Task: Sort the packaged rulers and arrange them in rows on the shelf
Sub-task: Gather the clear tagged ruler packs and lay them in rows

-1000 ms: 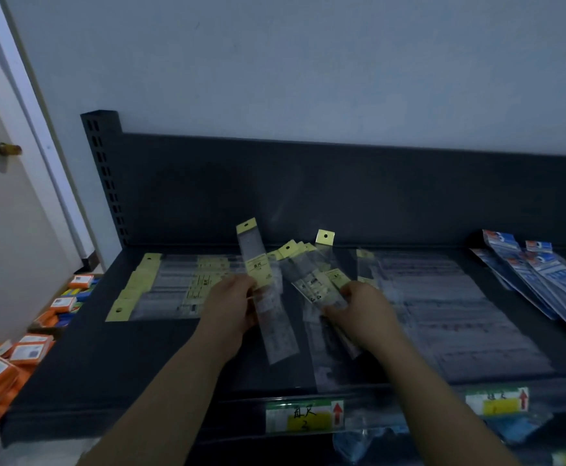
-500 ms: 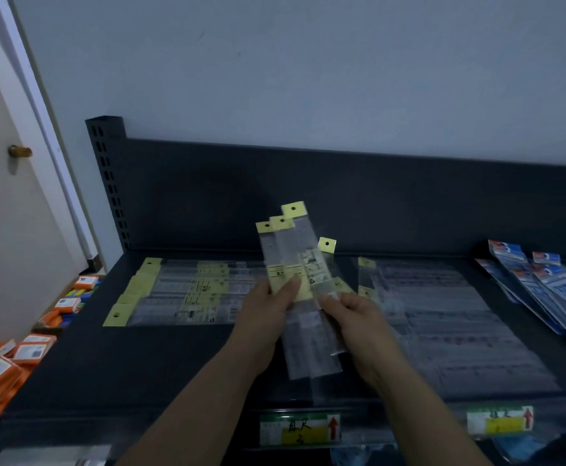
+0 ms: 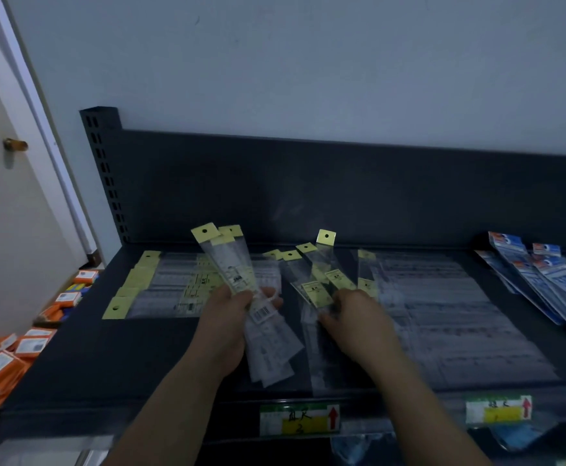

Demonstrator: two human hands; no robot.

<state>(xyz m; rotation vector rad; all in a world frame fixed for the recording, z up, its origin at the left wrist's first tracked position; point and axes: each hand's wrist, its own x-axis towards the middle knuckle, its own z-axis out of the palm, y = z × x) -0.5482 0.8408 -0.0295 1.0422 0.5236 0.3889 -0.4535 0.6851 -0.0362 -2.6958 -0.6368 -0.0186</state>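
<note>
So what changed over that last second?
The left hand gathered more rulers into its bundle, now tilted left. The right hand let go of it and went back right to the loose pile. The left row and blue packets stayed put.

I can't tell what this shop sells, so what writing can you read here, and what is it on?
"直尺" and "2", handwritten beside a red arrow: middle shelf tag.
Handwriting on the right shelf tag: too blurred.
Too small to read: yellow labels on the ruler packets, barcode sticker.
</note>
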